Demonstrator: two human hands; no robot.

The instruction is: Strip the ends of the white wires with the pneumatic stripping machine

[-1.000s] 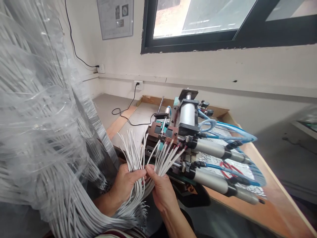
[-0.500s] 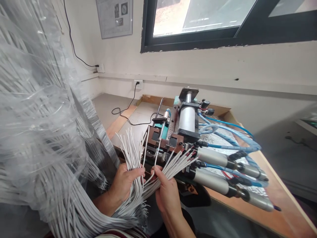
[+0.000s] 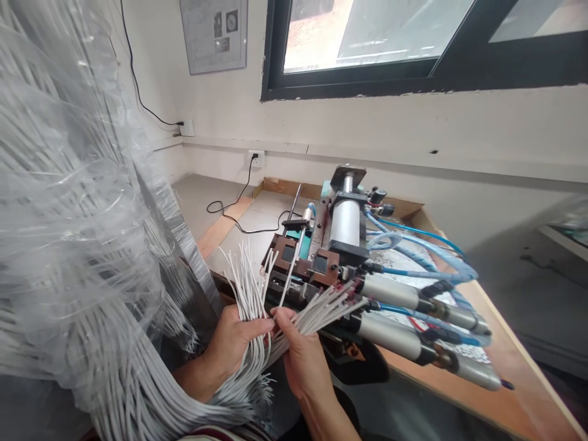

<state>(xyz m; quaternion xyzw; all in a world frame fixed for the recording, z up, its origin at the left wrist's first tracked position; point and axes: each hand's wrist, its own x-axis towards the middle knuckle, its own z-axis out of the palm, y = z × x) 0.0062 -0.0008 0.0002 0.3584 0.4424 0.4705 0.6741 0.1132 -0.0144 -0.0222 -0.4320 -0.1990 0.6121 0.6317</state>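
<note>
White wires (image 3: pixel 250 288) fan upward from the left hand (image 3: pixel 234 346), whose fingers are closed round the bundle. Just beside it, the right hand (image 3: pixel 301 361) grips a second splay of wires (image 3: pixel 324 306), their stripped ends pointing toward the pneumatic machine (image 3: pixel 349 257) on the wooden surface (image 3: pixel 514 392). Both hands touch at the fingertips. Plastic-wrapped wire (image 3: pixel 78 245) fills the left.

Seen from a single head-worn view, close above and behind the teal-and-steel pneumatic bench machine (image 3: pixel 340 245) with its silver cylinders, looking forward and down at it across the wooden-edged worktable (image 3: pixel 514 367). Tilted slightly, so the machine sits centre frame, with the black-framed window (image 3: pixel 413 73) high beyond it and a clear plastic-wrapped mass of grey wires (image 3: pixel 78 245) very near, left of it.
</note>
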